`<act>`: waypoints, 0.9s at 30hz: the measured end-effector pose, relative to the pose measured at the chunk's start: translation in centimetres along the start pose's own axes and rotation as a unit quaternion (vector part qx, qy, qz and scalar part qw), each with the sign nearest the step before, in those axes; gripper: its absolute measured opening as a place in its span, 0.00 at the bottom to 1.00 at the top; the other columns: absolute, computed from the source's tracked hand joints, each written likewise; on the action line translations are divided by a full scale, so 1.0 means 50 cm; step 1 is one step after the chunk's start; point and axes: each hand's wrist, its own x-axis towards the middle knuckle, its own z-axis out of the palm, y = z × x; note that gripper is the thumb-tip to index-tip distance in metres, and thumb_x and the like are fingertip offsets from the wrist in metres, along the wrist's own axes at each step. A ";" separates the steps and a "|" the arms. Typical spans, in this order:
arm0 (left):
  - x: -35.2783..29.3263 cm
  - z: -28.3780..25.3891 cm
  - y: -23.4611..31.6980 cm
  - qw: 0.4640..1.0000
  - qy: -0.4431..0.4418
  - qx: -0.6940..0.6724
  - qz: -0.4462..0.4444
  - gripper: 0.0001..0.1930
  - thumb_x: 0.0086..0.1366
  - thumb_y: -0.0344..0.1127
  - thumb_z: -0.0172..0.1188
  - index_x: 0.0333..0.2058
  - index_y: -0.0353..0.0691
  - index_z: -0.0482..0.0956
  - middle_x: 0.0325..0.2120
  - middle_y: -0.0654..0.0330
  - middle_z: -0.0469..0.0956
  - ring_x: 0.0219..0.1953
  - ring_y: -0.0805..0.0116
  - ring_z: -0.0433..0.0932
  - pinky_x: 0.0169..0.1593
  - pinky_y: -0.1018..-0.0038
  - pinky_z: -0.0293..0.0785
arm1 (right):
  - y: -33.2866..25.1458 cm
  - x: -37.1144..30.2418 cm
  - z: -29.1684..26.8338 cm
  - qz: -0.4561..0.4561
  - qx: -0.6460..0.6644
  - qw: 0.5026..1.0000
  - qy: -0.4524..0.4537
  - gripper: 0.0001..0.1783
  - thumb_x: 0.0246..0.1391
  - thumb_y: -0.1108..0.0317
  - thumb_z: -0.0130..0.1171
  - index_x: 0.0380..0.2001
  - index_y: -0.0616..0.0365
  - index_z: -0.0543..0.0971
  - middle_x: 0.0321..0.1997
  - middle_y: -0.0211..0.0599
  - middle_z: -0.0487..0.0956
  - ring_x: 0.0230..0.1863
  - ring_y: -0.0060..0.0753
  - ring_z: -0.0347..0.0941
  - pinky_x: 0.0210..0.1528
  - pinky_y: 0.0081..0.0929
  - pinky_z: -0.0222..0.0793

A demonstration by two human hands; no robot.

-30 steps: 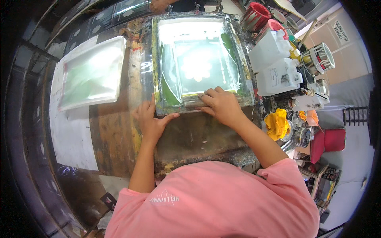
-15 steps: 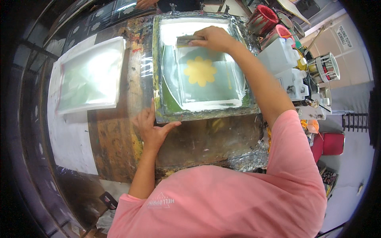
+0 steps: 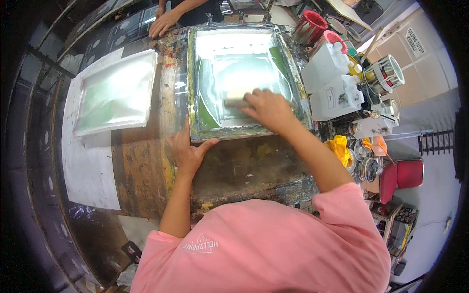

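Paint-stained worktable (image 3: 244, 166), grey floor (image 3: 430, 122)

Right hand (image 3: 266, 110) covers most of the squeegee (image 3: 235, 102); blade edge and grip of the fingers not visible. Glare washes out the mesh of the screen frame (image 3: 195, 88), so any print pattern is unreadable. Co-worker's hand (image 3: 163, 22) is cut off at the top edge; small tins beside the yellow cloth (image 3: 339, 149) too small to identify.

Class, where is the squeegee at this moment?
In the head view, the squeegee lies inside the printing screen frame, centre-top, under the right hand; white containers stand to its right.
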 end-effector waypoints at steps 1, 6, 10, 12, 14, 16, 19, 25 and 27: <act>0.000 -0.001 0.001 1.000 0.010 0.010 0.014 0.56 0.48 0.69 0.76 0.68 0.35 0.71 0.37 0.55 0.83 0.38 0.59 0.73 0.55 0.62 0.61 | -0.023 -0.033 -0.017 0.005 0.017 1.000 0.010 0.21 0.62 0.47 0.62 0.40 0.54 0.77 0.38 0.39 0.79 0.42 0.47 0.79 0.38 0.46 0.78; 0.036 -0.019 0.059 0.979 0.075 -0.186 0.026 0.48 0.57 0.55 0.78 0.67 0.28 0.70 0.44 0.49 0.82 0.45 0.56 0.79 0.57 0.58 0.69 | -0.060 -0.091 -0.107 -0.020 0.044 0.995 0.085 0.19 0.61 0.51 0.63 0.39 0.57 0.76 0.38 0.40 0.80 0.47 0.46 0.77 0.47 0.45 0.75; 0.105 -0.065 0.140 0.936 0.145 -0.321 -0.018 0.47 0.61 0.49 0.77 0.69 0.26 0.65 0.53 0.44 0.78 0.53 0.54 0.77 0.63 0.60 0.69 | -0.065 -0.044 -0.197 -0.023 -0.083 0.970 0.229 0.19 0.61 0.50 0.62 0.42 0.54 0.80 0.37 0.37 0.81 0.45 0.42 0.78 0.57 0.50 0.65; 0.147 -0.088 0.163 0.932 0.183 -0.311 0.032 0.49 0.62 0.51 0.76 0.70 0.26 0.62 0.54 0.44 0.76 0.57 0.55 0.76 0.64 0.62 0.68 | -0.049 0.018 -0.241 -0.022 -0.081 0.948 0.306 0.19 0.58 0.48 0.63 0.35 0.53 0.82 0.32 0.35 0.81 0.41 0.42 0.78 0.54 0.49 0.64; 0.157 -0.100 0.166 0.953 0.144 -0.265 0.017 0.49 0.65 0.51 0.72 0.73 0.27 0.57 0.61 0.40 0.71 0.63 0.51 0.72 0.68 0.60 0.63 | -0.033 0.056 -0.275 -0.044 -0.080 0.925 0.369 0.18 0.58 0.49 0.64 0.34 0.53 0.81 0.30 0.36 0.80 0.39 0.43 0.78 0.49 0.46 0.63; 0.152 -0.092 0.155 0.987 0.096 -0.122 0.033 0.49 0.68 0.54 0.67 0.74 0.29 0.53 0.66 0.38 0.67 0.68 0.47 0.66 0.72 0.55 0.56 | -0.019 0.085 -0.301 -0.068 -0.083 0.916 0.387 0.19 0.59 0.48 0.63 0.35 0.54 0.82 0.30 0.37 0.81 0.39 0.44 0.78 0.49 0.45 0.64; 0.086 -0.053 0.126 0.974 -0.040 0.220 0.029 0.52 0.70 0.71 0.52 0.76 0.33 0.52 0.70 0.33 0.59 0.76 0.37 0.51 0.76 0.37 0.33 | -0.008 0.108 -0.332 -0.057 -0.046 0.921 0.382 0.20 0.57 0.49 0.62 0.31 0.58 0.83 0.28 0.45 0.82 0.37 0.48 0.80 0.45 0.48 0.66; 0.021 0.013 0.089 0.950 -0.156 0.270 -0.028 0.55 0.69 0.78 0.42 0.75 0.31 0.56 0.77 0.38 0.49 0.80 0.40 0.39 0.73 0.30 0.22 | -0.004 0.137 -0.371 -0.042 -0.033 0.928 0.369 0.24 0.57 0.47 0.59 0.23 0.60 0.82 0.23 0.48 0.80 0.32 0.50 0.80 0.44 0.47 0.67; 0.031 0.016 0.094 0.959 -0.153 0.234 -0.039 0.53 0.70 0.75 0.47 0.73 0.29 0.58 0.76 0.39 0.53 0.80 0.42 0.44 0.75 0.33 0.26 | -0.002 0.141 -0.374 -0.035 -0.045 0.929 0.365 0.25 0.57 0.47 0.58 0.23 0.60 0.82 0.22 0.49 0.80 0.31 0.50 0.79 0.44 0.47 0.67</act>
